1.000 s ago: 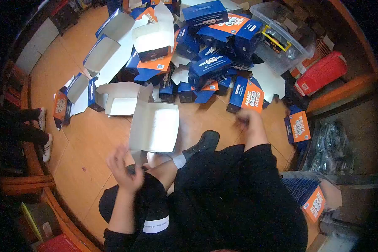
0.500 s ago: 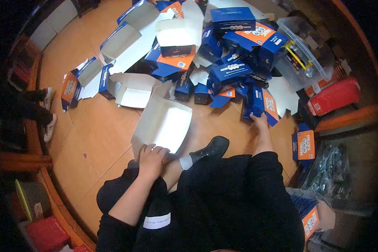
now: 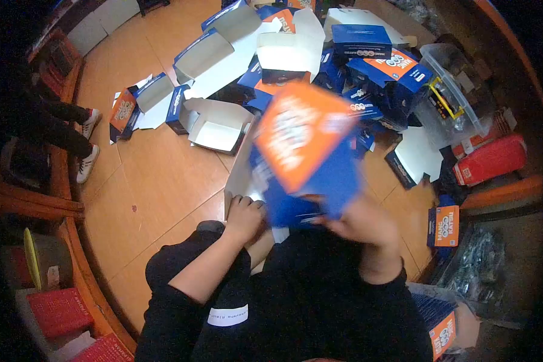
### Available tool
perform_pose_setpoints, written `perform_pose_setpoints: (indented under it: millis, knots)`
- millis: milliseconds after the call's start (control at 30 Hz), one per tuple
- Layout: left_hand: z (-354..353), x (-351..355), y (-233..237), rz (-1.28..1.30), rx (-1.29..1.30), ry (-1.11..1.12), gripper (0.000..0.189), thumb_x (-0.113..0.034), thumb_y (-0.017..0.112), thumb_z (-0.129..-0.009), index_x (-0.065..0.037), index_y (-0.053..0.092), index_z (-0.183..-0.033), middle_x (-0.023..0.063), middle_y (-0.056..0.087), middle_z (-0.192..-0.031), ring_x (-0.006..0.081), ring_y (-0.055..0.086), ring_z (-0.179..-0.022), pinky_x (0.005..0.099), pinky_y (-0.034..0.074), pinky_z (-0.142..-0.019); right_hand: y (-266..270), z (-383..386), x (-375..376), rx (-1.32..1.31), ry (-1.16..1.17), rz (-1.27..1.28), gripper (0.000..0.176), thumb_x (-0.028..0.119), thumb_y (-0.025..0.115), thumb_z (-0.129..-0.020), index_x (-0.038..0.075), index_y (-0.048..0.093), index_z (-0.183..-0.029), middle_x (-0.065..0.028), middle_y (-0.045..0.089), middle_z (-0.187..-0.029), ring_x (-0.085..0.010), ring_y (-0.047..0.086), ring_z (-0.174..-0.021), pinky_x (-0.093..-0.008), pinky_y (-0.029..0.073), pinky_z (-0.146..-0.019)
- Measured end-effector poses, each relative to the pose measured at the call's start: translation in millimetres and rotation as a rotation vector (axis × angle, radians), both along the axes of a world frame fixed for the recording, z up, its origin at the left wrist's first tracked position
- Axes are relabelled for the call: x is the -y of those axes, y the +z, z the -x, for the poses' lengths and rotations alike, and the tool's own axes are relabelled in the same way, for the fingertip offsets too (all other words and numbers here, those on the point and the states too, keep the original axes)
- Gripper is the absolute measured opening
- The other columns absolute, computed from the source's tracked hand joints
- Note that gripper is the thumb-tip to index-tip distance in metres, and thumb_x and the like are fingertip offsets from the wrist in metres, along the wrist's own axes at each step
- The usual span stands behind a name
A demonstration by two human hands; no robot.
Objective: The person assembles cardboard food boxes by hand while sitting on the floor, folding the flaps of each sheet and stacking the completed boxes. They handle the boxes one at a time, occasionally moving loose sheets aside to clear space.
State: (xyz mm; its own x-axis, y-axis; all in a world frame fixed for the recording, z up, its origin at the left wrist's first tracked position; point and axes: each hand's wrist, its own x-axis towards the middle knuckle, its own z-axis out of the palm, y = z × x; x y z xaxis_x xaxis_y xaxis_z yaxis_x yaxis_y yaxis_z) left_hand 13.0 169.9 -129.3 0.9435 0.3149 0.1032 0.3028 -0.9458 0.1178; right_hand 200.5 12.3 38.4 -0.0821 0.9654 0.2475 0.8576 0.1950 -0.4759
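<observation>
My right hand holds up a blue and orange cardboard box, which is smeared by motion. My left hand is closed on the near edge of an open cardboard box with a pale inside, by my legs. Most of that open box is hidden behind the raised one. Beyond both hands lies a pile of similar boxes, among them an open white-lined box and a closed blue box.
A clear plastic bin with a yellow-edged item stands at the right, beside a red package. Another orange and blue box is near my right side. At the left a person's shoes rest on the tiled floor.
My right hand has lifted a blue and orange box from the pile's right side and brought it in front of me. My left hand stays on the open box. The view has shifted slightly.
</observation>
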Motion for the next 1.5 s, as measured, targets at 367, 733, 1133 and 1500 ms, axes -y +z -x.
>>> perform_pose_setpoints:
  millis: [367,733,1133,1500]
  knots:
    - [6.7,3.6,-23.1,0.083,0.045,-0.046,0.021,-0.013,0.056,-0.075,-0.009,0.062,-0.095,0.0060,0.063,-0.095,0.0243,0.061,-0.089,0.0358,0.050,-0.077,-108.7,50.4,-88.8,0.196,-0.230,0.232,0.044,0.021,0.062,-0.079,0.020,0.054,-0.123,-0.0055,0.064,-0.095,-0.0253,0.061,-0.092,-0.0441,0.044,-0.083]
    - [7.5,-0.4,-20.9,0.189,0.143,-0.047,0.028,-0.011,0.056,-0.076,-0.011,0.060,-0.104,0.0076,0.062,-0.095,0.0242,0.060,-0.093,0.0354,0.051,-0.075,-120.2,25.4,-64.5,0.181,-0.226,0.066,0.014,0.020,0.068,-0.074,0.017,0.062,-0.087,-0.0002,0.060,-0.079,-0.0207,0.058,-0.087,-0.0596,0.027,-0.096]
    - [7.5,-2.7,-21.8,0.230,0.134,-0.061,0.028,-0.009,0.055,-0.076,-0.007,0.060,-0.104,0.0127,0.060,-0.095,0.0299,0.059,-0.091,0.0390,0.051,-0.077,-142.0,38.4,-66.4,0.281,-0.249,-0.235,0.010,0.013,0.063,-0.073,0.014,0.058,-0.081,-0.0006,0.057,-0.075,-0.0205,0.056,-0.080,-0.0502,0.035,-0.086]
    - [-0.8,14.8,10.6,0.951,0.121,0.303,0.026,-0.021,0.053,-0.085,-0.006,0.060,-0.104,0.0175,0.061,-0.102,0.0335,0.058,-0.097,0.0420,0.045,-0.084,-150.4,38.9,-65.9,0.373,-0.212,0.280,0.027,0.011,0.056,-0.077,0.017,0.064,-0.102,-0.0017,0.063,-0.090,-0.0209,0.056,-0.095,-0.0596,0.024,-0.097]
